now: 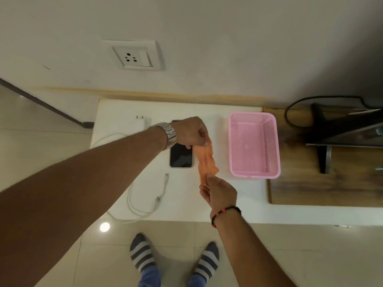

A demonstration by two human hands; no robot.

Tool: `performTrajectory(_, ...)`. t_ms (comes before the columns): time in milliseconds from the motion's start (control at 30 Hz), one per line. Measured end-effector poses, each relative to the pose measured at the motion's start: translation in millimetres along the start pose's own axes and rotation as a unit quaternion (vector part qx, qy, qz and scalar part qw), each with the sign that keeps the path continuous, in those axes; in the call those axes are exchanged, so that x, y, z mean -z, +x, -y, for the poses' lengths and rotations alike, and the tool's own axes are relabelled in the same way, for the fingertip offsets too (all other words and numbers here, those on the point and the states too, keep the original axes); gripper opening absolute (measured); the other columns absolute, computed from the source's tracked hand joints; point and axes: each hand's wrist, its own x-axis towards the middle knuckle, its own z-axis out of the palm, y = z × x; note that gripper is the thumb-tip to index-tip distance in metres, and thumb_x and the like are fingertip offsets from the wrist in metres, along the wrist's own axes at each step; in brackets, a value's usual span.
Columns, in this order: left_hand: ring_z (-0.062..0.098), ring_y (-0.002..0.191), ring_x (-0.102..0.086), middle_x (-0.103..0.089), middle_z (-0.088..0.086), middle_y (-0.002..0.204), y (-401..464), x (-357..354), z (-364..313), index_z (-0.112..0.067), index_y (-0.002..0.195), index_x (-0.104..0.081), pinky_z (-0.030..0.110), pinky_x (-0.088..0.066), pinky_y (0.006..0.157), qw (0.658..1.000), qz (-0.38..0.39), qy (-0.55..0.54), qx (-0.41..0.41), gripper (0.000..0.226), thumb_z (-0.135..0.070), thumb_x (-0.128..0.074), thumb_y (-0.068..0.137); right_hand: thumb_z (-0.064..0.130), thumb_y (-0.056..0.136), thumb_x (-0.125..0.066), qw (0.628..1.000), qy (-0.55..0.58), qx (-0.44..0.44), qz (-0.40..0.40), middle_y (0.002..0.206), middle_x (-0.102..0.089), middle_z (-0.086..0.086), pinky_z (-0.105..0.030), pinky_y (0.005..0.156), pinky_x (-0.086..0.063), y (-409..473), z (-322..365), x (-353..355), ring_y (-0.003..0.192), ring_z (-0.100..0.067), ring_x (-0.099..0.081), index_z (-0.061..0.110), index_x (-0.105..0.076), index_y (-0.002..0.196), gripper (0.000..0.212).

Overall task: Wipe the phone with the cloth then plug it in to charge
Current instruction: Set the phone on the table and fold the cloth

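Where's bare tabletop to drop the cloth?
Free: the white tabletop between the cable and right hand, and the strip behind the phone towards the wall. The pink basket is empty. Crowded: left side, with charger and cable loops.

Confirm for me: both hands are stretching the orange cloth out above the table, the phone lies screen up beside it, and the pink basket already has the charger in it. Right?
Not quite. The head view shows the pink basket empty; the charger lies on the table, left of the phone. The rest holds: left hand and right hand stretch the cloth.
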Motion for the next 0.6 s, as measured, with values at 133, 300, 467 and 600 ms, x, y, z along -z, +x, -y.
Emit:
performTrajectory(133, 0.022, 0.094, -0.074, -0.080, 0.002, 0.102, 28, 5, -10, -0.010, 0.106, -0.083, 0.041, -0.062, 0.090, 0.996, -0.072, 0.041, -0.030, 0.018, -0.023, -0.077, 0.095, 0.020, 0.092, -0.071, 0.999, -0.002, 0.020, -0.041, 0.083, -0.077, -0.011, -0.023, 0.056, -0.059, 29, 18, -24, 0.075, -0.021, -0.073, 0.006, -0.072, 0.081, 0.017)
performTrajectory(300, 0.025, 0.131, -0.053, -0.058, 0.010, 0.142, 36, -2, -5, -0.015, 0.148, -0.056, 0.037, -0.045, 0.110, 0.979, -0.147, 0.131, -0.048, 0.056, -0.026, -0.075, 0.097, 0.027, 0.096, -0.068, 0.997, -0.069, -0.015, -0.035, 0.105, -0.073, -0.009, -0.023, 0.054, -0.057, 49, 11, -21, 0.085, -0.025, -0.073, 0.005, -0.065, 0.112, 0.028)
performTrajectory(467, 0.027, 0.116, -0.067, -0.073, 0.007, 0.125, 33, -15, -7, -0.009, 0.116, -0.076, 0.040, -0.055, 0.101, 0.984, -0.111, 0.127, -0.063, 0.030, 0.000, -0.056, 0.096, 0.015, 0.097, -0.065, 0.987, -0.108, 0.118, -0.027, 0.085, -0.072, -0.007, -0.043, 0.090, -0.062, 35, 11, -37, 0.081, -0.028, -0.070, 0.006, -0.072, 0.098, 0.011)
performTrajectory(600, 0.028, 0.123, -0.064, -0.068, 0.007, 0.136, 40, -19, -10, -0.012, 0.129, -0.072, 0.044, -0.054, 0.107, 0.985, -0.022, 0.169, -0.032, 0.040, 0.004, -0.055, 0.096, 0.012, 0.102, -0.055, 0.975, -0.116, 0.191, -0.011, 0.092, -0.069, -0.019, -0.043, 0.088, -0.056, 45, 26, -59, 0.085, -0.031, -0.063, -0.003, -0.069, 0.100, 0.021)
